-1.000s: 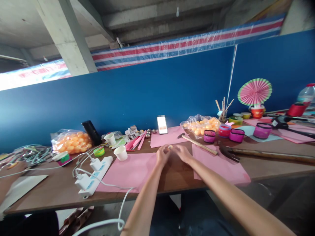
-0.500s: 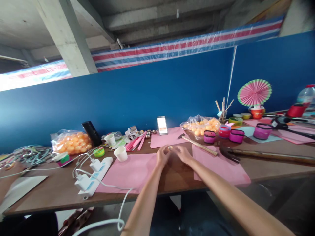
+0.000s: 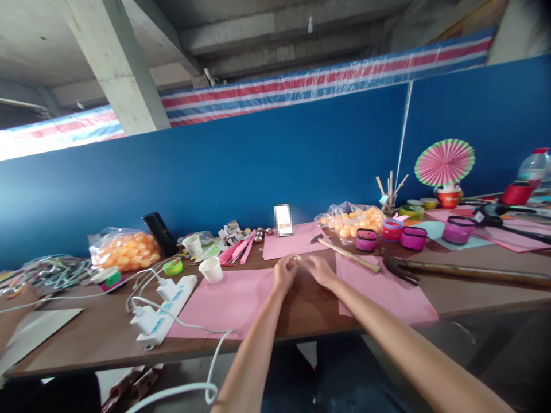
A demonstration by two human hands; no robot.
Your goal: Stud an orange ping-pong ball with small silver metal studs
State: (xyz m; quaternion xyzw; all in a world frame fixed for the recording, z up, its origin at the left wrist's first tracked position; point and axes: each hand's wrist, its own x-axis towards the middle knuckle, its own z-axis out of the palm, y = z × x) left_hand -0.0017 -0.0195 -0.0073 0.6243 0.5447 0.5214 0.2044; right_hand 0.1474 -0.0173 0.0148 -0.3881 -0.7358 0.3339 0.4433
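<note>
My left hand [image 3: 284, 274] is closed in a pinch around a small shiny metal ball [image 3: 297, 260] above the brown table, between two pink sheets. Close by on the right, my right hand [image 3: 321, 269] reaches in with curved, spread fingers. Its fingertips are smeared and end just beside the ball; I cannot tell if they touch it. Several similar metal balls [image 3: 259, 234] lie farther back, next to pink strips [image 3: 243, 246]. Just beyond my right hand lies a small hammer [image 3: 350, 254] with a wooden handle.
Left of my forearms are a white power strip [image 3: 170, 312] with cables and a paper cup [image 3: 211, 269]. Bags of orange balls [image 3: 129, 250] and a larger hammer [image 3: 456, 271] flank the work spot. At the far left edge is another person's hand [image 3: 19, 304].
Almost nothing differs. Both my hands stay in the same place around the metal ball, with only a slight shift of the fingers and ball.
</note>
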